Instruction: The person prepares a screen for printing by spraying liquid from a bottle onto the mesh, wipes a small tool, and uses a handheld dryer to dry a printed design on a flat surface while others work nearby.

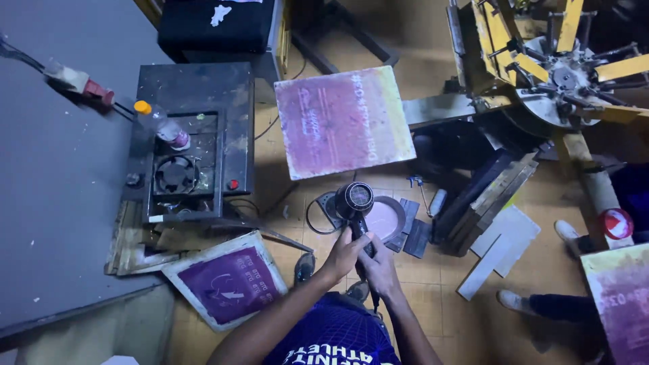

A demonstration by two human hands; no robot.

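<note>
A grey bench is seen at the left, a yellow-armed printing carousel at the right. Between them a pink-stained platen is presented. Just below it, a black heat gun is gripped by its handle, the fingers of left hand and right hand clenched around it.

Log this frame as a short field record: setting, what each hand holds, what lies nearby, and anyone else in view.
setting: print workshop with tiled floor
left hand: gripping the handle of a black heat gun
right hand: also on the handle, lower down
heat gun aim: nozzle toward the pink-stained platen
nearby left: dark metal unit with fan, plastic bottle on top
on floor: purple screen frame
right: yellow-armed press carousel
other person: white shoes
</note>
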